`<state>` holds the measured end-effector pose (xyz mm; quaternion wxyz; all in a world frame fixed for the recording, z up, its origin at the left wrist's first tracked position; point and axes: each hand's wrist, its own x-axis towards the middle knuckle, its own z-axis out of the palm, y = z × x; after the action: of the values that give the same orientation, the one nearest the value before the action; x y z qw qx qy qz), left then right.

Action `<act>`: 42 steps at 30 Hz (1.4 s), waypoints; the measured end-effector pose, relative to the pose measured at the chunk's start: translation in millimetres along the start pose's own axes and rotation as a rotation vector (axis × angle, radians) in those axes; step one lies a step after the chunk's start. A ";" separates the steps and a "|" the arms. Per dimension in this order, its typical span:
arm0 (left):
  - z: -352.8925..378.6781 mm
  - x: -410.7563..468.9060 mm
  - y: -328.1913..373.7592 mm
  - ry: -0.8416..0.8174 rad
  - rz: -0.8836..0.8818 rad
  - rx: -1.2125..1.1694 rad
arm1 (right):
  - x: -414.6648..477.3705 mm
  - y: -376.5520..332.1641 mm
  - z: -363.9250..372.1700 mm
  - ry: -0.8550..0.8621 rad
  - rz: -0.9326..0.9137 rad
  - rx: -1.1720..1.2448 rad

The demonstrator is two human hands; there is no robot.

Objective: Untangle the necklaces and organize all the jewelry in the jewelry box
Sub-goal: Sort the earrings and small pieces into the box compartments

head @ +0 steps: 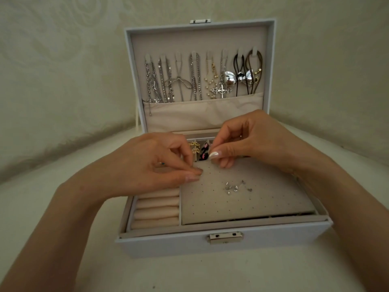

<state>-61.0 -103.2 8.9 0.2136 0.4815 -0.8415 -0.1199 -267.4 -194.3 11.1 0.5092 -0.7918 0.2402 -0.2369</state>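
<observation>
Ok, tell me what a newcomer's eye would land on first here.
The row of necklaces hanging inside the open lid of the white jewelry box, above all the shiny silver bow toward the right. Then the left hand and right hand, fingertips pinched close together over the far left corner of the dotted earring pad; what they pinch is too small to tell. A few small silver earrings lie loose mid-pad.

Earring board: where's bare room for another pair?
Earring board: front strip between the silver earrings and front edge, plus right end. Ring rolls, left, are bare. Left hand and right hand crowd the back-left corner.
</observation>
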 end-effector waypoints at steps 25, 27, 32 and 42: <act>8.4 8.0 6.2 0.245 -0.160 -0.007 | 7.8 5.1 3.0 -0.009 -0.030 -0.300; 9.3 8.1 5.9 0.238 -0.167 -0.007 | 7.9 5.3 3.7 -0.008 -0.055 -0.337; 10.0 9.4 5.7 0.225 -0.171 -0.002 | 7.2 4.8 3.9 -0.001 -0.097 -0.377; 11.2 8.7 6.0 0.220 -0.176 0.007 | 2.5 5.7 -1.0 -0.124 -0.140 -0.422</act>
<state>-74.8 -107.7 3.6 0.2914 0.5645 -0.7679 -0.0820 -266.9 -198.7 6.5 0.3285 -0.9085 0.1970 -0.1672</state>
